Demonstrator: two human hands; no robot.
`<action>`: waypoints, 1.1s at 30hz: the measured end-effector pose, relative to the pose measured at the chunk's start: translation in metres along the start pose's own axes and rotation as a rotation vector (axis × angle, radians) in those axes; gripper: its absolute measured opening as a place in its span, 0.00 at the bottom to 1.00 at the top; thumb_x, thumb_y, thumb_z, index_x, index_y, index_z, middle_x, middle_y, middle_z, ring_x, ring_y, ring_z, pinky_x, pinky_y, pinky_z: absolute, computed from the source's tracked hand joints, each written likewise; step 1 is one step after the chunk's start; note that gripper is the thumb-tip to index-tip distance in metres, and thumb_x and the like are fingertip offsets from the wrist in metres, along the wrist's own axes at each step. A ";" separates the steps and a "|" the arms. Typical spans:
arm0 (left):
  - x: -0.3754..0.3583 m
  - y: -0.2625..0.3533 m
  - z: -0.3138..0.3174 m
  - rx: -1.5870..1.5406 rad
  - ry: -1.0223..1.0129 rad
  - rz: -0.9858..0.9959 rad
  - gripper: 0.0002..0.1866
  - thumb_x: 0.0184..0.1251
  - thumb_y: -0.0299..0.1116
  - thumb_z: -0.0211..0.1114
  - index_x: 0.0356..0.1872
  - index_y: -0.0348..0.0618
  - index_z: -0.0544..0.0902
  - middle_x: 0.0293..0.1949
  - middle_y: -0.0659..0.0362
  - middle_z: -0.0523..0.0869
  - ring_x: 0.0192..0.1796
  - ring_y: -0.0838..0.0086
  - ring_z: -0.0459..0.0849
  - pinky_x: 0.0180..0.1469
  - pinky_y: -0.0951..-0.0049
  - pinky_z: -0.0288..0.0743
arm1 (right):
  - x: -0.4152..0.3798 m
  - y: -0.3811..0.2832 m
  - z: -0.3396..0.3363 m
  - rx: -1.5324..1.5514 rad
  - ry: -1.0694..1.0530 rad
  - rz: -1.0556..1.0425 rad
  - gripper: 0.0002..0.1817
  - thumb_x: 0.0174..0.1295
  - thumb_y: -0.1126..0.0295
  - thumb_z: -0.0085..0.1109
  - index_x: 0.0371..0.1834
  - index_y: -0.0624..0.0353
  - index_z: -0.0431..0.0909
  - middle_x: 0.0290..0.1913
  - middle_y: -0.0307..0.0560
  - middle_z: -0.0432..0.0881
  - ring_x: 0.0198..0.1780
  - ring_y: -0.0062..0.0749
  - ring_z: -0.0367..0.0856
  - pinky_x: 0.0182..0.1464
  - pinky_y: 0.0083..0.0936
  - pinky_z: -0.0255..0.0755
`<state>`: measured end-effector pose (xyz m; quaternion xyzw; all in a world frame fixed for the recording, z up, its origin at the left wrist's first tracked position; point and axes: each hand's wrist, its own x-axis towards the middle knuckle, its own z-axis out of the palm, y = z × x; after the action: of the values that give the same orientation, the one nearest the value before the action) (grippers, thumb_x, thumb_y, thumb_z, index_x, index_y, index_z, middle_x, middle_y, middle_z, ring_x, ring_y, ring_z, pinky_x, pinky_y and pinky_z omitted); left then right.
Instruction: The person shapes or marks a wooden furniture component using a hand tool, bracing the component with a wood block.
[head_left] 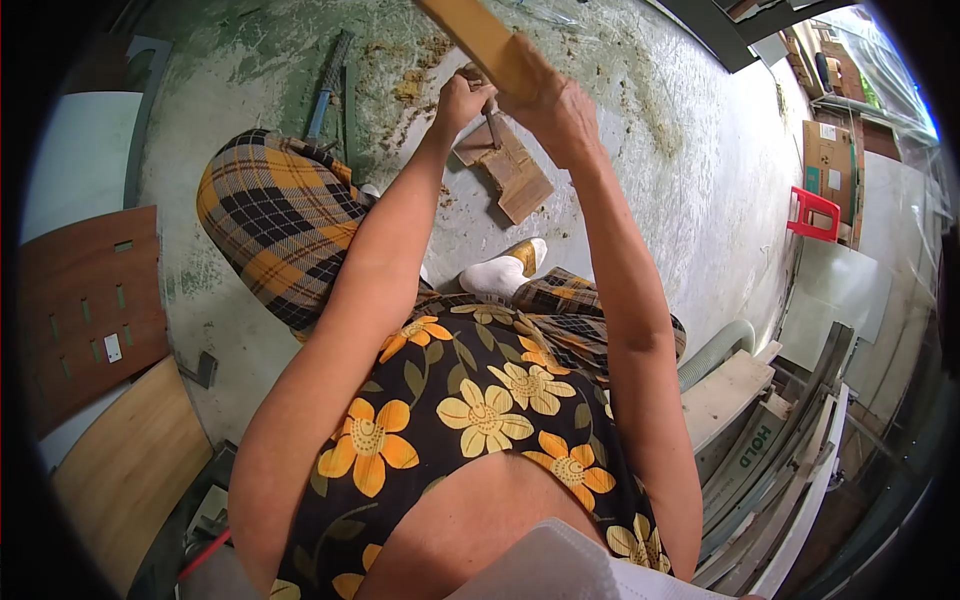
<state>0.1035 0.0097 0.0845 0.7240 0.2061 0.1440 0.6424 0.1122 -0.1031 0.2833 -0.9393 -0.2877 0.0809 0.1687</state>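
Observation:
My left hand (463, 104) is closed around the upper part of a chisel (492, 130); its handle is mostly hidden by my fingers. The chisel's metal shank stands nearly upright against a notched wood block (522, 182) on the floor. My right hand (556, 112) grips a thick, yellowish wooden bar (468, 35), raised above the chisel and running out of view at the top. My two hands are close together, with the bar passing beside the left one. A white sock (495, 278) shows just below the block.
Left of the hands lies a long tool with a blue part (321, 110). Wood chips (410, 85) litter the concrete floor. Boards (95, 310) lean at left. On the right are a red stool (815, 214), a cardboard box (830, 165), a grey hose (722, 352) and stacked planks (735, 395).

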 end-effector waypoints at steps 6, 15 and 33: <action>0.018 -0.011 0.006 0.133 -0.014 -0.042 0.20 0.52 0.45 0.75 0.35 0.36 0.84 0.34 0.47 0.88 0.40 0.58 0.87 0.45 0.62 0.79 | -0.008 -0.003 -0.019 0.123 0.091 0.001 0.45 0.51 0.58 0.71 0.75 0.42 0.61 0.52 0.58 0.84 0.50 0.49 0.85 0.53 0.38 0.77; 0.024 -0.042 0.017 0.114 -0.043 -0.044 0.21 0.52 0.45 0.75 0.37 0.36 0.84 0.37 0.44 0.88 0.43 0.53 0.87 0.48 0.61 0.79 | -0.019 0.006 -0.018 0.121 0.057 0.037 0.45 0.50 0.57 0.71 0.75 0.43 0.61 0.52 0.58 0.84 0.51 0.50 0.85 0.53 0.37 0.77; 0.015 -0.015 0.010 0.048 -0.075 -0.189 0.20 0.57 0.41 0.71 0.45 0.36 0.83 0.36 0.53 0.88 0.39 0.67 0.87 0.44 0.68 0.79 | -0.018 0.016 -0.002 0.016 -0.091 0.036 0.43 0.50 0.56 0.68 0.74 0.44 0.63 0.47 0.61 0.85 0.48 0.51 0.85 0.51 0.39 0.77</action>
<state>0.1198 0.0098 0.0673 0.7214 0.2526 0.0508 0.6428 0.1064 -0.1261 0.2801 -0.9383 -0.2775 0.1288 0.1614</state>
